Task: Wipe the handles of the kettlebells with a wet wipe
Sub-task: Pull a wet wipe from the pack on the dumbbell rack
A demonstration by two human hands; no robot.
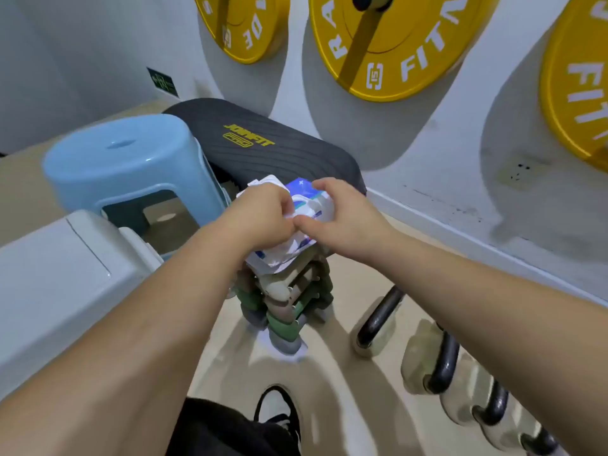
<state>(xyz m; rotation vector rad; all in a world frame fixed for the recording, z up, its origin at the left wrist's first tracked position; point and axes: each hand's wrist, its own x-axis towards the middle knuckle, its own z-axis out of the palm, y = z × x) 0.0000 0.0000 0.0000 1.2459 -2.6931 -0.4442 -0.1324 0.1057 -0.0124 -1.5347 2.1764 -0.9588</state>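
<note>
both hands on the wipe pack (304, 205): left hand (263, 212) fingers pinching a white wipe, right hand (342, 218) curled gripping the pack; kettlebells (441, 363) at four o'clock.

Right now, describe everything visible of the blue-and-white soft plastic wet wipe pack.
The blue-and-white soft plastic wet wipe pack looks like a crinkled, flexible pouch, blue at its far end and white with blue print nearer. It sits on top of a stack of muted green and beige stools. The left hand pinches white wipe material at the pack's top, while the right hand presses the pack from the right side. Both hands cover much of it, so its opening is hidden.
</note>
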